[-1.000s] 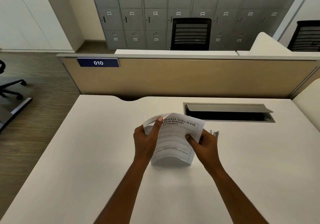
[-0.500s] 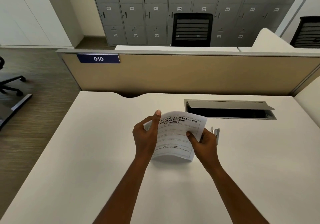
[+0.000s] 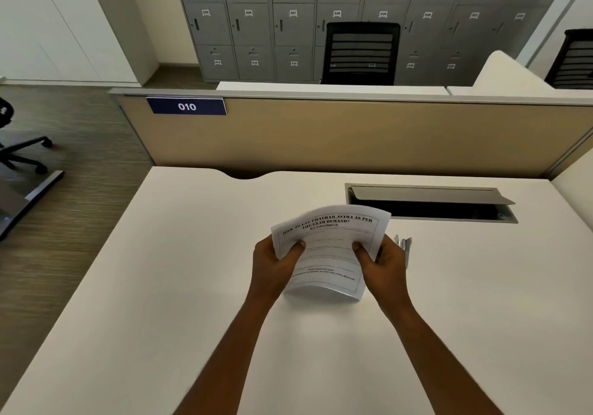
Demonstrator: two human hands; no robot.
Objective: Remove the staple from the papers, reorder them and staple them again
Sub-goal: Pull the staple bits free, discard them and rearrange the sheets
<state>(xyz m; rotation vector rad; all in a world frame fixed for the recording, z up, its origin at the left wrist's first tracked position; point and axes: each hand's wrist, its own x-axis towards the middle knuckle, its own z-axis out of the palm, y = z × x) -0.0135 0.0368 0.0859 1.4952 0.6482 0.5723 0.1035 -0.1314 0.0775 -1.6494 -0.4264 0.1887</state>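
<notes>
Papers (image 3: 330,254) above desk (image 3: 192,286); stapler (image 3: 405,247) half-hidden alongside

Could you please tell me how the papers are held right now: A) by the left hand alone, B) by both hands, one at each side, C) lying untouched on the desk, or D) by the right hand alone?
B: the left hand and the right hand each grip a side edge of the papers, thumbs on the printed front.
</notes>
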